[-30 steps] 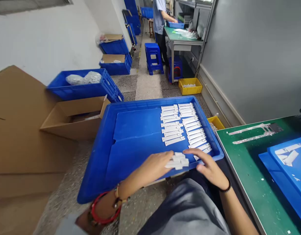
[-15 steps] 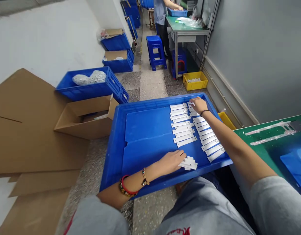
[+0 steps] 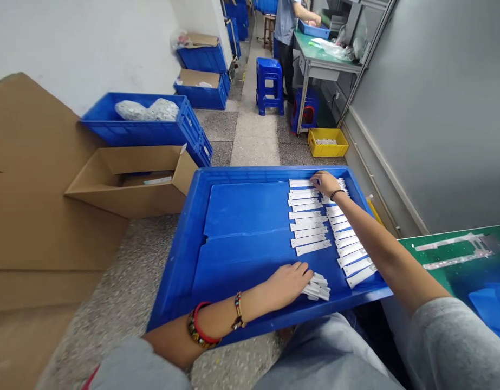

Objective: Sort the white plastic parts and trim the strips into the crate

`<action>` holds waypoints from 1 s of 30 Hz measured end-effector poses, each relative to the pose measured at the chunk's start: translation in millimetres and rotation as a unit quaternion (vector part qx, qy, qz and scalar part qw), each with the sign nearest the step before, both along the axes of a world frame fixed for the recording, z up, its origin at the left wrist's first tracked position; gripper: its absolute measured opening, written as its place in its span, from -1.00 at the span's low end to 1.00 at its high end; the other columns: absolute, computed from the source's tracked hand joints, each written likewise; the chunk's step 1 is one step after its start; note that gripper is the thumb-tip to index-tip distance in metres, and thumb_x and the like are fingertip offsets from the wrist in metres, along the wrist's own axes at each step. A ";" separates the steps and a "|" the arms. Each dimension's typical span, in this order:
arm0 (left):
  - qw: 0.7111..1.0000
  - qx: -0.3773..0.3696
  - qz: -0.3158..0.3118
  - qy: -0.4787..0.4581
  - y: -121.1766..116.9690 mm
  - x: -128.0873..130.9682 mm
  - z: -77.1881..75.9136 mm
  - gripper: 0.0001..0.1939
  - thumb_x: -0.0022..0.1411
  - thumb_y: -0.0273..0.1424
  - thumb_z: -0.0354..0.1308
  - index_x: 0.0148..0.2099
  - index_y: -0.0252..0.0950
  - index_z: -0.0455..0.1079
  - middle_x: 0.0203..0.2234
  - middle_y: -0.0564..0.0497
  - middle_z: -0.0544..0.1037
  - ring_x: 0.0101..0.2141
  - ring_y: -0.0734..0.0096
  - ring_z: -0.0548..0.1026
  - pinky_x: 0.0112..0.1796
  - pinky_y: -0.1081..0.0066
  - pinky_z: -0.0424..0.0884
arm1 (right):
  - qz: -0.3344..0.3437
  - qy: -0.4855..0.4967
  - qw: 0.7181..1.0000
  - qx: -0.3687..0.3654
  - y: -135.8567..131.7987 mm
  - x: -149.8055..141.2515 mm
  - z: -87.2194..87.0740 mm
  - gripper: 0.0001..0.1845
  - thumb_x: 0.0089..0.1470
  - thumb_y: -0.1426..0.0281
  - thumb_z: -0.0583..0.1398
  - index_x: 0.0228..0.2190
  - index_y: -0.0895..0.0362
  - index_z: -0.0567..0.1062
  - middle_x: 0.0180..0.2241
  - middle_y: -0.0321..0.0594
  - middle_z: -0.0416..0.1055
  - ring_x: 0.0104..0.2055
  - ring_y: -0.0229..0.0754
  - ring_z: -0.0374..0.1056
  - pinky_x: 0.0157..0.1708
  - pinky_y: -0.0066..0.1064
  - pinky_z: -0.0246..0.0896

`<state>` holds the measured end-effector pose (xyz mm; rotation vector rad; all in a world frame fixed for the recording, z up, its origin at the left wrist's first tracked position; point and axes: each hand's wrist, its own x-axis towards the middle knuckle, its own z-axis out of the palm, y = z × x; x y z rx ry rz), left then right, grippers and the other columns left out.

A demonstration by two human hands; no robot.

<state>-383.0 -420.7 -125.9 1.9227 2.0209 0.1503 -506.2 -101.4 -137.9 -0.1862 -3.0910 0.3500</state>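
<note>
A large blue tray [image 3: 241, 174] lies in front of me with white flat strips in two columns. My left hand [image 3: 289, 284] is closed round one end of a loose bundle of white strips [image 3: 319, 288], low over the tray's near side. At the far side, my right hand [image 3: 326, 183] is closed at the right end of the topmost white strip [image 3: 300, 183] in the left column; its fingertips are partly hidden. The right column of strips [image 3: 349, 249] runs under my right forearm, which covers some of them. Small clips or tabs show at several strip ends.
Left stand an open cardboard box [image 3: 152, 197] and a blue crate [image 3: 131, 130] with wrapped bundles. Ahead are a blue stool [image 3: 269, 86], a yellow bin [image 3: 329, 146] and a person [image 3: 287, 32] at a green bench [image 3: 323, 53]. Another green table [image 3: 448, 273] is at right.
My right hand has shifted from the top of the right column to the top strip of the left column. My left hand keeps the bundle. The view has tilted slightly.
</note>
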 end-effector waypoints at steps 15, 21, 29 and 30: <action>1.000 -0.024 0.003 -0.004 3.9 5.4 2.3 -0.75 0.30 -0.62 -0.02 0.01 -0.36 0.30 -0.09 -0.18 0.48 -0.10 0.14 0.47 -0.23 0.29 0.42 | 0.094 0.009 0.995 -0.028 9.2 37.1 7.9 -0.77 0.14 0.36 0.30 -0.16 0.17 0.60 -0.08 -0.07 0.53 0.00 -0.02 0.37 0.02 -0.32 0.22; 1.000 -0.013 0.003 -0.002 4.8 4.5 1.9 -0.76 0.28 -0.63 0.01 -0.02 -0.34 0.27 -0.10 -0.16 0.47 -0.13 0.16 0.47 -0.26 0.31 0.39 | 0.044 0.091 0.995 0.005 15.8 29.2 4.7 -0.76 0.20 0.44 0.20 -0.11 0.10 0.60 -0.06 -0.11 0.52 -0.01 0.03 0.36 0.04 -0.18 0.27; 0.999 -0.041 -0.004 -0.003 2.4 4.1 6.3 -0.72 0.27 -0.53 0.12 0.03 -0.33 0.24 -0.06 -0.15 0.46 -0.07 0.14 0.45 -0.19 0.28 0.42 | 0.032 0.064 0.996 0.048 7.2 6.4 -9.9 -0.74 0.22 0.51 0.13 -0.21 0.18 0.63 -0.13 -0.03 0.54 -0.06 0.04 0.34 -0.03 -0.20 0.26; 0.999 -0.045 -0.006 -0.002 2.1 4.0 6.6 -0.70 0.27 -0.53 0.12 0.04 -0.33 0.24 -0.05 -0.15 0.46 -0.06 0.13 0.44 -0.18 0.27 0.42 | 0.034 0.061 0.996 0.047 7.1 6.2 -10.9 -0.76 0.21 0.51 0.14 -0.24 0.17 0.64 -0.14 -0.04 0.54 -0.08 0.02 0.35 -0.04 -0.22 0.25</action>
